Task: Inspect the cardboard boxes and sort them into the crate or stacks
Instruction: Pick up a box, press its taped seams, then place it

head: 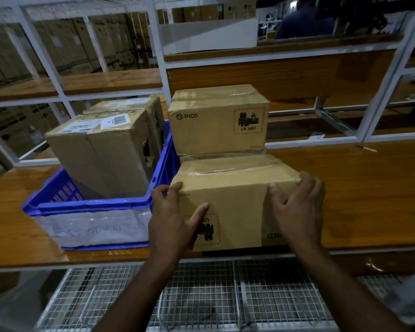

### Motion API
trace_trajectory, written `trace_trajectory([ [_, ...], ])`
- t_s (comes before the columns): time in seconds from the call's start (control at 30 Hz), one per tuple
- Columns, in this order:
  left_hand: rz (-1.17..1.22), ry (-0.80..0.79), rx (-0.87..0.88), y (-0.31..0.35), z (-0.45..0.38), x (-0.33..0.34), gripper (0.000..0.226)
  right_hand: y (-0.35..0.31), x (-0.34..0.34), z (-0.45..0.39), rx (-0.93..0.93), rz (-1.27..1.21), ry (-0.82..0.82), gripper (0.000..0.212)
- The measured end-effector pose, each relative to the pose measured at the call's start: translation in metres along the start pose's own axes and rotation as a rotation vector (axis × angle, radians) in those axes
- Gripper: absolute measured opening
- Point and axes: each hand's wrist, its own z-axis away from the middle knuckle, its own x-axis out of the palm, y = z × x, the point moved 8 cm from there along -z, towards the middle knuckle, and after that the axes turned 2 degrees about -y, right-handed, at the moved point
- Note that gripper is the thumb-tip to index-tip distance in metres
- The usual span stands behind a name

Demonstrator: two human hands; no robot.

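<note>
a wooden shelf point(359, 188) in a white metal frame point(158, 68), wire mesh point(201, 295) below.

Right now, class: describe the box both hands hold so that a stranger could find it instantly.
Start at the blue crate on the wooden shelf. Just right of it sits the nearest box, in front of an upright PICO box. Unlike that neighbour, its printing is upside down.

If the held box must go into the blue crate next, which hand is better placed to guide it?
Probably the left hand: it grips the near box on the side next to the blue crate. The right hand is farther.
</note>
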Motion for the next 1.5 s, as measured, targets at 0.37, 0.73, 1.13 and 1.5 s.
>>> trace_trajectory([
  [0.37,-0.249,-0.337,0.294,0.022,-0.002,0.058,0.081,-0.007,0.044,0.021,-0.229,0.395,-0.161,0.042],
  [0.73,-0.425,-0.485,0.325,0.024,-0.001,0.080,0.082,-0.035,0.066,0.026,-0.407,0.262,-0.269,0.034],
  [1.13,-0.244,-0.420,0.368,0.035,-0.039,0.071,0.041,-0.069,0.082,-0.003,-0.375,0.302,-0.371,0.019],
  [1.5,-0.248,-0.402,0.338,0.026,-0.063,0.086,0.064,-0.084,0.121,-0.019,-0.510,0.341,-0.528,0.052],
])
